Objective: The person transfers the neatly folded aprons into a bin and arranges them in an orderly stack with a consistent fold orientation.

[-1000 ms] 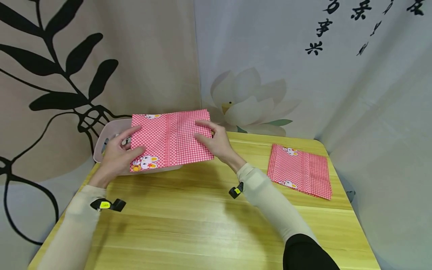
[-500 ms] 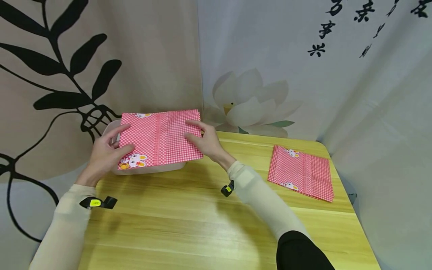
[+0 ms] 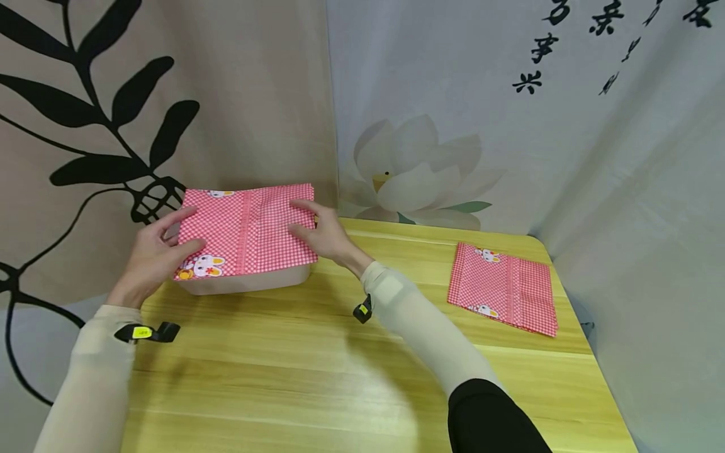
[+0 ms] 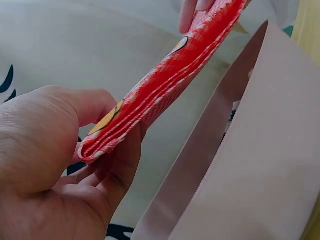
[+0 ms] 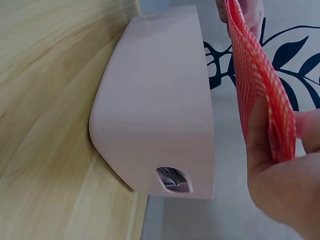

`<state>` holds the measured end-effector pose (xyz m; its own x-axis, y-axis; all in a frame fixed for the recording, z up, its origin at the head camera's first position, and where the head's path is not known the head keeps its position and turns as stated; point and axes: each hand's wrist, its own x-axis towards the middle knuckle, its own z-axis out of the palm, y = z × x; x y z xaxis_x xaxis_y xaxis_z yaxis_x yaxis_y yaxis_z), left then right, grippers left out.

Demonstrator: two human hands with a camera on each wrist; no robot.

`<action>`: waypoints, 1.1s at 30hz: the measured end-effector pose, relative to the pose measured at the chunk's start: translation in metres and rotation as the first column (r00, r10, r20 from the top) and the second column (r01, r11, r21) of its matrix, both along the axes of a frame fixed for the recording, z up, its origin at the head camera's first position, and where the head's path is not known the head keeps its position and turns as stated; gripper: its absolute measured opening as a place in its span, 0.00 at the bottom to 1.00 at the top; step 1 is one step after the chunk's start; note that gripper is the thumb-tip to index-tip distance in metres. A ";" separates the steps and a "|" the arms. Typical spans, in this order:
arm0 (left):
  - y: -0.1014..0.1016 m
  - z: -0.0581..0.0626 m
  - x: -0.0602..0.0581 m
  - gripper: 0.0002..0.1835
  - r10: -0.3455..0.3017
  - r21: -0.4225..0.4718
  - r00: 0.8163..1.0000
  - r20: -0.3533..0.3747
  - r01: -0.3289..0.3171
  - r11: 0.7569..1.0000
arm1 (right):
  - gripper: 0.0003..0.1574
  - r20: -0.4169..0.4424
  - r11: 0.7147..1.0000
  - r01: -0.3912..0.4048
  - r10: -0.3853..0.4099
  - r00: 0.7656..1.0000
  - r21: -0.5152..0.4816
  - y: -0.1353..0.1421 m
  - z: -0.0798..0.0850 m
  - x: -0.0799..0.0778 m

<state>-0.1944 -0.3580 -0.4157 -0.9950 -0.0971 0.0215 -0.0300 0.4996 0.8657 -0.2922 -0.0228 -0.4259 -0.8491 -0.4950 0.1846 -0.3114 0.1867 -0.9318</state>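
A folded red-and-white checked cloth [image 3: 249,229] with printed rabbits is held level above a pale pink plastic bin [image 3: 249,283]. My left hand [image 3: 155,251] pinches its left edge, thumb on top and fingers below; the left wrist view shows the cloth's several folded layers [image 4: 160,90]. At the opposite edge my right hand [image 3: 328,236] pinches the cloth the same way, also seen in the right wrist view, where the cloth [image 5: 260,85] is clear of the bin's rim [image 5: 210,115]. From the head view the cloth covers most of the bin's opening.
A second folded checked cloth [image 3: 504,288] lies on the right of the wooden table [image 3: 283,371]. Behind the table hang curtains [image 3: 255,94] with a plant print and a lotus. Through the bin's side hole [image 5: 174,179], something dark and greyish shows.
Both hands have carried the folded cloth leftward, so it now lies over the bin's opening. More of the bin's front wall shows beneath it. The second cloth stays put.
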 end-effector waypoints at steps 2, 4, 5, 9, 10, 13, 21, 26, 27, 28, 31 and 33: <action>-0.004 0.000 -0.002 0.41 -0.001 -0.022 1.000 0.014 0.002 1.000 | 0.41 0.003 1.000 0.005 -0.005 1.000 0.010 -0.004 0.000 -0.001; -0.007 -0.001 -0.004 0.42 -0.003 -0.040 1.000 0.030 0.004 0.999 | 0.41 0.003 1.000 0.012 -0.012 1.000 0.024 -0.007 0.000 -0.003; -0.008 -0.001 -0.005 0.42 -0.006 -0.046 0.999 0.036 0.008 0.999 | 0.41 0.003 0.999 0.018 -0.018 1.000 0.034 -0.009 0.000 -0.003; -0.013 -0.001 -0.011 0.43 -0.023 -0.041 0.998 0.052 0.025 0.999 | 0.41 -0.001 0.997 0.042 -0.042 0.999 0.058 -0.015 0.000 -0.005; -0.014 -0.001 -0.013 0.43 -0.026 -0.035 0.998 0.056 0.028 0.999 | 0.41 -0.003 0.997 0.048 -0.048 0.999 0.060 -0.016 0.000 -0.006; -0.017 0.001 -0.017 0.44 -0.025 -0.036 0.996 0.081 0.028 0.999 | 0.41 -0.007 0.996 0.063 -0.063 0.998 0.069 -0.021 0.000 -0.008; -0.023 0.002 -0.025 0.47 -0.027 -0.075 0.989 0.146 0.038 0.996 | 0.40 -0.014 0.993 0.079 -0.078 0.997 0.092 -0.031 -0.007 -0.016; -0.029 -0.003 -0.030 0.49 -0.038 -0.078 0.986 0.163 0.051 0.996 | 0.40 -0.026 0.987 0.085 -0.082 0.996 0.136 -0.036 -0.008 -0.020; -0.030 -0.004 -0.031 0.49 -0.041 -0.074 0.985 0.169 0.054 0.996 | 0.40 -0.023 0.986 0.086 -0.083 0.996 0.145 -0.038 -0.008 -0.020; -0.032 -0.005 -0.032 0.49 -0.042 -0.073 0.984 0.174 0.056 0.996 | 0.40 -0.021 0.984 0.087 -0.084 0.996 0.154 -0.039 -0.008 -0.021; -0.035 -0.008 -0.035 0.50 -0.045 -0.075 0.982 0.184 0.060 0.995 | 0.41 -0.029 0.979 0.092 -0.088 0.996 0.181 -0.042 -0.010 -0.023; -0.036 -0.010 -0.037 0.50 -0.050 -0.074 0.982 0.185 0.064 0.995 | 0.40 -0.036 0.976 0.099 -0.094 0.995 0.194 -0.044 -0.012 -0.024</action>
